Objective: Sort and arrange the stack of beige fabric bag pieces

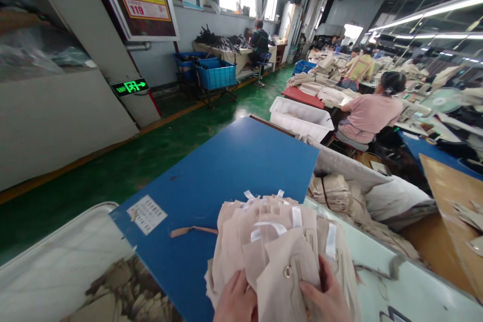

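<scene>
My right hand grips the right side of a beige fabric piece, thumb on its face and fingers at its edge. The piece carries a small metal eyelet and a stitched slot. At its lower left edge, my left hand is closed with fingers curled; the lower part of this hand is cut off by the frame. Under and behind the piece lies a thick stack of beige fabric pieces with several white tabs sticking out. The stack rests across a blue board and a pale table surface.
A thin brown strip and a barcode label lie on the blue board. To the left stands a white bin with fabric scraps. Tied fabric bundles sit at right. A person in pink sits beyond a white crate.
</scene>
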The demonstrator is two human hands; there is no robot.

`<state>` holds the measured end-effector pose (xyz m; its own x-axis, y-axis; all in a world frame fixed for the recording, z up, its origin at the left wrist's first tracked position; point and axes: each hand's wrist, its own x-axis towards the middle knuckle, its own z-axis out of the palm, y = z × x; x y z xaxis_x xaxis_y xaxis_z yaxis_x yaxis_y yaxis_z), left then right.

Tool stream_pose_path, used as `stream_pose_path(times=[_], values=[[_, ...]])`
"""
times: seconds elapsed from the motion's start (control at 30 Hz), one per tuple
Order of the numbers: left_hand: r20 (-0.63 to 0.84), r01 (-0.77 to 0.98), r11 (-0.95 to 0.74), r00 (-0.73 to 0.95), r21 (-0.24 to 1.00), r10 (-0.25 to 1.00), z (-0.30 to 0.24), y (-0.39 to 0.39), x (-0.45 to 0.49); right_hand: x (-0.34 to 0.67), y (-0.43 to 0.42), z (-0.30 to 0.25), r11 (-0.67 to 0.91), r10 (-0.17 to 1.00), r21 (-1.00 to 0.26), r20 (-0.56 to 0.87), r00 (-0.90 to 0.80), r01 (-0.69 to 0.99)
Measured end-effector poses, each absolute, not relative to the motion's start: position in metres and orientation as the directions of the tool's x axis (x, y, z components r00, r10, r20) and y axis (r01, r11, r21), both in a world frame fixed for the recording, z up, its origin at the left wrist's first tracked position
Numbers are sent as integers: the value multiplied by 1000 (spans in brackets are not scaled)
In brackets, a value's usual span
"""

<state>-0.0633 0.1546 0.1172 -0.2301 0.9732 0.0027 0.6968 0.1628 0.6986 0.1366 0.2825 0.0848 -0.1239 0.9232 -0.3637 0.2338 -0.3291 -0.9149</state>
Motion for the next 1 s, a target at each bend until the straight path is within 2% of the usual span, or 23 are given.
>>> stream_pose_path(times=[0.07, 0.13, 0.17, 0.23, 0.33, 0.4, 0.47, 0.53, 0.57, 0.63, 0.7, 0.8, 0.9, 0.93, 0.97, 1.0], values=[[72, 642, 99, -234, 760, 970, 132, 171, -59, 139, 288, 93, -356, 917, -916, -380, -117, 183], [61, 484, 72, -253, 872, 965, 143, 191, -57, 137, 295, 104, -391, 898, -902, -418, -141, 186], [17, 368, 95, -288, 925, 957, 145, 200, -57, 133, 300, 110, -397, 889, -895, -430, -155, 205], [-171, 113, 238, -421, 965, 891, 141, 217, -60, 123, 308, 116, -391, 881, -877, -444, -163, 278], [-423, -80, 451, -525, 889, 739, 121, 229, -72, 106, 313, 112, -308, 906, -851, -398, -140, 426], [-462, -98, 496, -550, 863, 695, 107, 227, -79, 97, 310, 108, -146, 957, -833, -256, -137, 534], [-465, -113, 491, -557, 864, 688, 98, 222, -81, 90, 304, 107, 101, 980, -767, -35, -198, 633], [-467, -139, 476, -552, 869, 691, 93, 219, -77, 82, 298, 111, 336, 933, -655, 132, -335, 677], [-456, -144, 459, -550, 877, 700, 93, 218, -75, 77, 295, 113, 431, 889, -606, 156, -431, 669], [-419, -84, 455, -560, 887, 714, 92, 217, -74, 68, 294, 117, 554, 783, -558, 96, -615, 618], [-383, 22, 478, -567, 878, 729, 91, 215, -85, 60, 297, 116, 590, 701, -558, -5, -714, 583], [-360, 152, 554, -616, 819, 701, 87, 204, -130, 54, 302, 111, 569, 690, -560, -75, -720, 603], [-270, 286, 614, -707, 736, 653, 71, 188, -191, 53, 304, 111, 563, 678, -497, -180, -713, 661], [-243, 343, 615, -700, 710, 671, 63, 184, -208, 52, 303, 112, 563, 672, -469, -220, -708, 680], [-225, 427, 614, -669, 664, 708, 54, 180, -221, 52, 303, 113, 565, 668, -445, -249, -702, 695], [-215, 637, 607, -585, 476, 782, 44, 177, -232, 52, 302, 115, 567, 664, -428, -267, -698, 704]])
